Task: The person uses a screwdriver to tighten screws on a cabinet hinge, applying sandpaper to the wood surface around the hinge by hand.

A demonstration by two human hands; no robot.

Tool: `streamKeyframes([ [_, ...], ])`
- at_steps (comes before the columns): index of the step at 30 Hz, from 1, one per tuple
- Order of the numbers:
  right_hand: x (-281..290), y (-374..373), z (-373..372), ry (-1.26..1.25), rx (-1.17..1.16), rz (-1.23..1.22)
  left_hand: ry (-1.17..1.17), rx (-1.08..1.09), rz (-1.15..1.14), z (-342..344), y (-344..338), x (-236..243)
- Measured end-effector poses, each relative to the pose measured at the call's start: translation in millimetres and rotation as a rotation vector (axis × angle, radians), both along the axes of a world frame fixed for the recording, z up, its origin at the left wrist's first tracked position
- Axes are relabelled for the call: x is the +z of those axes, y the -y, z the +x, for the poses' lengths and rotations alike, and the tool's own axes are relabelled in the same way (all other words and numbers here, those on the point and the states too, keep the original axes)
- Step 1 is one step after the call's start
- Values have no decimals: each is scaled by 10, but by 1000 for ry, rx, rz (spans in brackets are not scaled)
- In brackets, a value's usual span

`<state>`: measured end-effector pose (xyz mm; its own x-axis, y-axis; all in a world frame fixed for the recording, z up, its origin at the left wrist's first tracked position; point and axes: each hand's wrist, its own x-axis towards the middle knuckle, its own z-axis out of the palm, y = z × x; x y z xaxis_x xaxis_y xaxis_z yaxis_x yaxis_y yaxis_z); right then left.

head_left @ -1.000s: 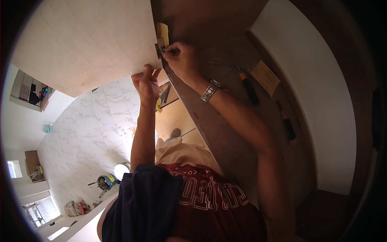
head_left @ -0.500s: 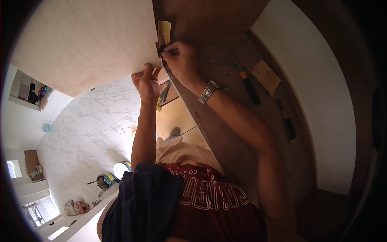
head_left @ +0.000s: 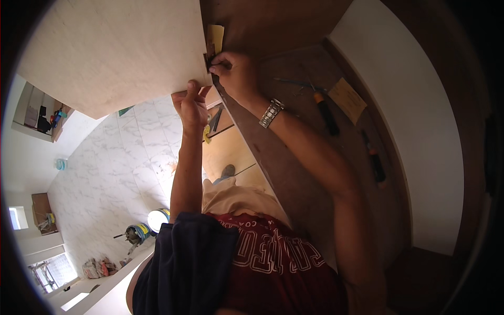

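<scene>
A large pale wooden panel [head_left: 115,58], like a cabinet door, fills the upper left. Its lower edge is gripped by my left hand [head_left: 191,107], with the thumb on the face and the fingers behind. At the panel's right edge sits a small dark hinge [head_left: 207,62], against the brown cabinet frame. My right hand [head_left: 237,76] is closed there, thumb and forefinger pinched beside the hinge. Whatever lies between those fingertips is too small and dark to name. Just above them a yellow piece of card or paper [head_left: 216,37] stands upright.
On the brown cabinet board [head_left: 294,173] lie an orange-and-black screwdriver [head_left: 325,113], a second dark-handled tool [head_left: 374,160], a yellowish card [head_left: 347,100] and a thin bluish rod [head_left: 294,83]. Paint buckets [head_left: 139,232] stand on the marbled floor [head_left: 105,173] at lower left.
My right fingertips have shifted slightly beside the hinge, and the right wrist has turned a little. The left hand keeps its grip on the panel.
</scene>
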<state>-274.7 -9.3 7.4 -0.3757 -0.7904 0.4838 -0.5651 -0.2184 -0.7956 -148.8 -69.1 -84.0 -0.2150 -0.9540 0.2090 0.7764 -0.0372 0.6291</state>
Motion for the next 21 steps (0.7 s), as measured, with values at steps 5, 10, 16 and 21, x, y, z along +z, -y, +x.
streamKeyframes([
  [5, -126, 85, 40, 286, 13, -147, -1, -25, -22, -25, 30, -16],
  [10, -132, -14, 10, -95, -86, -98, -9, 2, -19, -31, 32, -69],
  [16, -79, -79, 11, -404, -123, -31, -11, 26, 30, -42, 48, -167],
  [21, -120, -43, -45, -551, -96, -5, -23, 29, 30, -77, 28, -106],
])
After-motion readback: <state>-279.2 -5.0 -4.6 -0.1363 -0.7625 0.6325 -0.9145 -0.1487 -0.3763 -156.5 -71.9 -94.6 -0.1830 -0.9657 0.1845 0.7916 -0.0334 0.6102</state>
